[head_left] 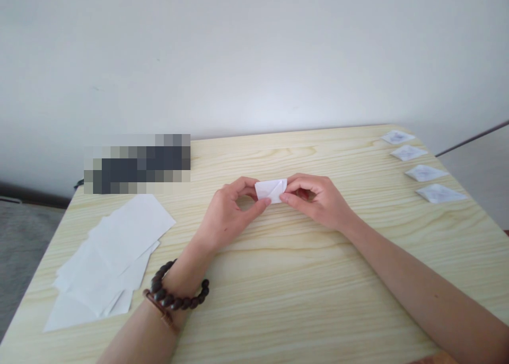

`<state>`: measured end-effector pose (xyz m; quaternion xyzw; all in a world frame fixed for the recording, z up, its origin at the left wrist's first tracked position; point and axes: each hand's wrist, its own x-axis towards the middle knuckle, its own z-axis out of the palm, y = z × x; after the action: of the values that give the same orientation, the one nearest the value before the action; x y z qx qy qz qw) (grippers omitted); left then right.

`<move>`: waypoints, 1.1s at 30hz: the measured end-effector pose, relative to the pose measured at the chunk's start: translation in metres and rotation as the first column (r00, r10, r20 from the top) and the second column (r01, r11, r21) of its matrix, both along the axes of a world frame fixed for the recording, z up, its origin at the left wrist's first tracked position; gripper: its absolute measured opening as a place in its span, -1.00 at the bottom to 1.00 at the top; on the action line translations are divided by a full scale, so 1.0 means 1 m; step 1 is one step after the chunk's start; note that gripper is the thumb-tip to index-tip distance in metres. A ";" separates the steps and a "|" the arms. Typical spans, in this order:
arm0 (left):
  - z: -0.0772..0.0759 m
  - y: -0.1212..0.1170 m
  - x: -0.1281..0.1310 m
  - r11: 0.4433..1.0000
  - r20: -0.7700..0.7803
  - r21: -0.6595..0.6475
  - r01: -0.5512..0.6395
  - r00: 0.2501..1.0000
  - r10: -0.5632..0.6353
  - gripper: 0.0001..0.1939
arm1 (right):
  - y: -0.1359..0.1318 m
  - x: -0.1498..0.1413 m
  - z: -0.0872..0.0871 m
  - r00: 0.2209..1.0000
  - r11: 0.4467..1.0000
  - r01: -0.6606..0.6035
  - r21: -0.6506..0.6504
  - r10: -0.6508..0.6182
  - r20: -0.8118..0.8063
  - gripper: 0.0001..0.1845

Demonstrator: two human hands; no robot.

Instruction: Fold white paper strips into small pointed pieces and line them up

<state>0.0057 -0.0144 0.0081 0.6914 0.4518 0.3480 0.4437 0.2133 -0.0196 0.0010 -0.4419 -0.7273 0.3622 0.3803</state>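
A small folded piece of white paper (272,189) is held up between both hands over the middle of the table, a diagonal crease or flap edge showing on its face. My left hand (233,210) pinches its left end, thumb along the lower edge and fingers behind. At the right end, my right hand (314,197) grips it between thumb and fingers. The fingertips behind the paper are partly hidden. A dark beaded bracelet (170,299) circles my left wrist.
Loose white paper sheets (107,252) overlap in a pile at the left. Several folded diamond-shaped papers (440,193) line the right edge of the wooden table (318,300). A blurred dark object (139,162) lies at the back left, near the white wall (254,56).
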 end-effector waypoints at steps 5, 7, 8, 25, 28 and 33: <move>-0.001 0.001 0.000 0.996 -0.059 0.089 -0.010 0.998 0.015 -0.88 | -0.001 0.002 -0.005 0.997 0.997 0.072 -0.026 -0.073 -0.023 -0.77; -0.002 0.002 0.000 0.993 -0.067 0.114 -0.012 0.998 0.020 -0.90 | -0.001 0.002 -0.005 0.997 0.997 0.075 0.003 -0.075 -0.032 -0.75; -0.003 0.002 0.000 0.992 -0.070 0.123 -0.021 0.997 0.030 -0.90 | -0.001 0.002 -0.005 0.997 0.997 0.069 0.035 -0.069 -0.025 -0.80; -0.013 0.004 -0.003 0.818 -0.264 0.557 0.143 0.964 0.011 -0.81 | -0.004 -0.002 -0.004 0.978 0.959 -0.035 0.282 -0.026 0.207 -0.76; -0.014 0.004 -0.004 0.783 -0.317 0.596 0.180 0.948 0.023 -0.82 | -0.003 -0.002 -0.004 0.966 0.943 -0.058 0.328 -0.030 0.256 -0.79; -0.014 0.005 -0.006 0.789 -0.399 0.581 0.202 0.915 0.059 -0.86 | -0.002 -0.001 -0.003 0.925 0.900 -0.077 0.428 -0.096 0.368 -0.83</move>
<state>-0.0004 -0.0099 -0.0057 0.8697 0.3681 0.3103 0.1087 0.2125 -0.0221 -0.0020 -0.4110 -0.8470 0.0964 0.3230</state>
